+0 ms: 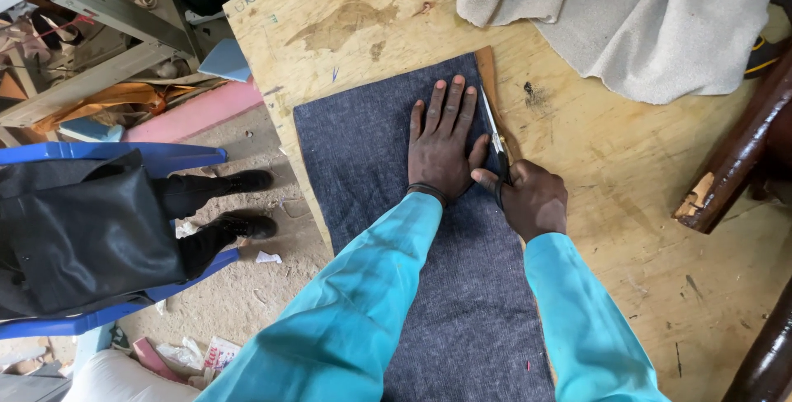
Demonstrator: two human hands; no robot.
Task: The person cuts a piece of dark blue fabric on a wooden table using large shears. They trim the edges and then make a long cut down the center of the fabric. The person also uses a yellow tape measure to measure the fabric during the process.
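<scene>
The scissors (497,142) are disappearing into the right hand (535,201), their handles hidden by the fingers. The dark blue fabric (363,154) is running off the bottom edge, partly covered by both turquoise sleeves (355,311). The beige cloth (652,14) is being cut off at the top.

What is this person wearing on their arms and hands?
Both arms are covered by long, loose turquoise sleeves that reach the wrists. The left hand has a thin dark band around its wrist. The right hand is bare, with no glove.
</scene>
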